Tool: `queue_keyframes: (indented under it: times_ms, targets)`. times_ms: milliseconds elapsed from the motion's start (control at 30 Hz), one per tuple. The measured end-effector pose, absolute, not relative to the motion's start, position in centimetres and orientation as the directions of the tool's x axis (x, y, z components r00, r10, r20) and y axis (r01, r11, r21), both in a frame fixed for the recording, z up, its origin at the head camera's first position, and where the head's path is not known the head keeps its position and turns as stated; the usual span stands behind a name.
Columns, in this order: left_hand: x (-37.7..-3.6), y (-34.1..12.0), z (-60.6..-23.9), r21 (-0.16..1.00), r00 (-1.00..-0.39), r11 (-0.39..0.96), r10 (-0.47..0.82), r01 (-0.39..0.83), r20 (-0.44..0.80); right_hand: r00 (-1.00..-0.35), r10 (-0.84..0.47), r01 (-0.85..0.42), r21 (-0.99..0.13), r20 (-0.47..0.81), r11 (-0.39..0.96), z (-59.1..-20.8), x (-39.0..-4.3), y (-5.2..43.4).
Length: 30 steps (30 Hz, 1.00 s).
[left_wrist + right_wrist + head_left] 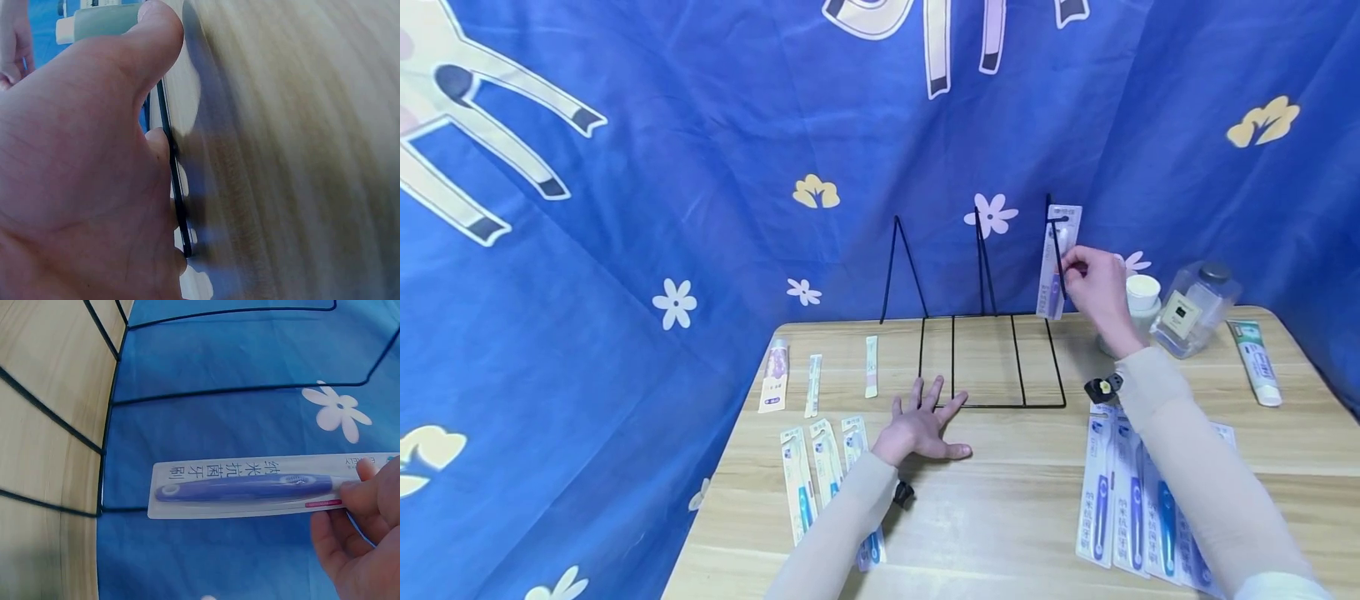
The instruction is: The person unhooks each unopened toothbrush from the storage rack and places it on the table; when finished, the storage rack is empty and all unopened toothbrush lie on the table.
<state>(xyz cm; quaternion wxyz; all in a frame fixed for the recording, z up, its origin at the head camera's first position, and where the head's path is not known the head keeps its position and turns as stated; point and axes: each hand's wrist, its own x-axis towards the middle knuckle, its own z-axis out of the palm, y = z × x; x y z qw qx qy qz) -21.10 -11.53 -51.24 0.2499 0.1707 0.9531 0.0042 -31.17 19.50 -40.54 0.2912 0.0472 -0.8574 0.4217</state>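
Observation:
My right hand (1093,279) pinches a packaged toothbrush (244,488) by the edge of its pack, thumb on one face and fingers behind. The toothbrush, with a purple handle, stands upright at the right upright of a black wire rack (992,406), its top level with the rack's hook. In the right wrist view the pack overlaps a wire. My left hand (925,429) lies with fingers spread at the rack's front left corner, fingertips over the front wire. In the left wrist view its thumb and fingers are extended beside that wire.
Packaged toothbrushes (1131,500) lie under the right forearm, and several more (797,475) at the left. Behind the left group are a small toothpaste tube (775,375) and slim sachets (871,367). A white-lidded jar (1142,304), a clear bottle (1195,308) and a toothpaste tube (1255,362) stand or lie right.

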Motion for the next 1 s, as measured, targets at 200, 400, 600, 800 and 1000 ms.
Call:
queue_keyframes:
  times_ms: [200,400,600,800,1000]
  targets:
    - [-21.2,-11.2,-51.1,0.102,-0.817,0.941,0.333,0.324,-0.470,-0.838,0.172,-0.295,-0.695,0.519,0.656,-40.5,-27.6,23.2]
    - [-21.3,-11.0,-51.2,0.098,-0.813,0.936,0.342,0.337,-0.472,-0.874,0.153,-0.244,-0.689,0.461,0.683,-42.3,-21.4,29.4]
    - [-21.3,-11.3,-51.1,0.091,-0.810,0.935,0.344,0.343,-0.475,-0.942,0.163,-0.072,-0.653,0.292,0.754,-45.7,-14.9,35.2]
    - [-21.9,-11.7,-51.5,0.116,-0.808,0.938,0.341,0.327,-0.481,-0.980,0.197,0.108,-0.769,0.023,0.630,-50.2,-10.9,39.0]
    - [-22.1,-11.9,-51.9,0.146,-0.813,0.938,0.347,0.316,-0.468,-0.968,0.203,0.239,-0.784,-0.147,0.573,-53.2,-9.3,41.0]
